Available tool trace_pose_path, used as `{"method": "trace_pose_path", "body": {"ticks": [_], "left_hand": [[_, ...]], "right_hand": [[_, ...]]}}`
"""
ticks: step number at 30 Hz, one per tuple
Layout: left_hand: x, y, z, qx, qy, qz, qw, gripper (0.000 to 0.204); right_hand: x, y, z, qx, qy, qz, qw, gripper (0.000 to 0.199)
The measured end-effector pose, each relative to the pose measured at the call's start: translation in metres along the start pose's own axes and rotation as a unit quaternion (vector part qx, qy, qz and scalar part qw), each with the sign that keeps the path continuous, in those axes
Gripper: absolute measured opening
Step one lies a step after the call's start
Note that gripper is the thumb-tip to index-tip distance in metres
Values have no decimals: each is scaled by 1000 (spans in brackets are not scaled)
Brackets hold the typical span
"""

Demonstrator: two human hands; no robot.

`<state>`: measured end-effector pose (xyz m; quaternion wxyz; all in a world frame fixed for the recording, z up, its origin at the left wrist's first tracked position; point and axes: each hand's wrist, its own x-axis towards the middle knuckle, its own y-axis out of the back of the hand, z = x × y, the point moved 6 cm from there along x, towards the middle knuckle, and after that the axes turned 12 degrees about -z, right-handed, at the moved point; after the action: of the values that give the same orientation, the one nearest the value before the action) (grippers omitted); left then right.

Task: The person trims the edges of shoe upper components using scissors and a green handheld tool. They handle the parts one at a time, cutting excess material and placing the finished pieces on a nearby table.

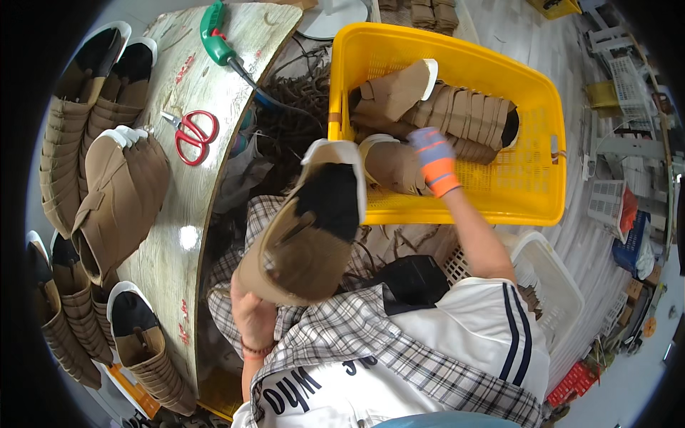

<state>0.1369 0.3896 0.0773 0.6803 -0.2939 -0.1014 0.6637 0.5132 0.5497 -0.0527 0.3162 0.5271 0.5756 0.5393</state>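
The person's left hand point(255, 319) is closed on the low end of a brown shoe piece point(303, 253). The piece sticks up past the fingers and leans right, with its black, white-edged end away from the hand. The gloved right hand point(435, 162) is in the yellow basket point(539, 153), at the right side of another brown piece point(389, 167). It is blurry, so one cannot tell if it grips.

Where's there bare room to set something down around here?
On the table, a bare patch lies below the red scissors, between the brown stack and the table's right edge; a smaller one between the scissors and green tool. The yellow basket shows bare floor toward its lower right corner. Its left half is crowded with brown pieces and the right hand.
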Motion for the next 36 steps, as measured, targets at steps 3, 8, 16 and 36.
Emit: {"method": "trace_pose_path", "body": {"ticks": [3, 8, 16, 36], "left_hand": [[-22, 32, 2, -35, -37, 22, 998, 48], [-19, 40, -15, -40, -40, 37, 998, 40], [-16, 63, -35, -51, 1, 67, 996, 27], [-81, 69, 29, -71, -104, 47, 991, 55]], "right_hand": [[-90, -108, 191, 211, -476, -304, 797, 14], [-126, -184, 192, 443, -565, -407, 564, 34], [-81, -231, 95, 712, -556, -240, 355, 65], [-39, -29, -8, 581, -230, -255, 738, 30]]}}
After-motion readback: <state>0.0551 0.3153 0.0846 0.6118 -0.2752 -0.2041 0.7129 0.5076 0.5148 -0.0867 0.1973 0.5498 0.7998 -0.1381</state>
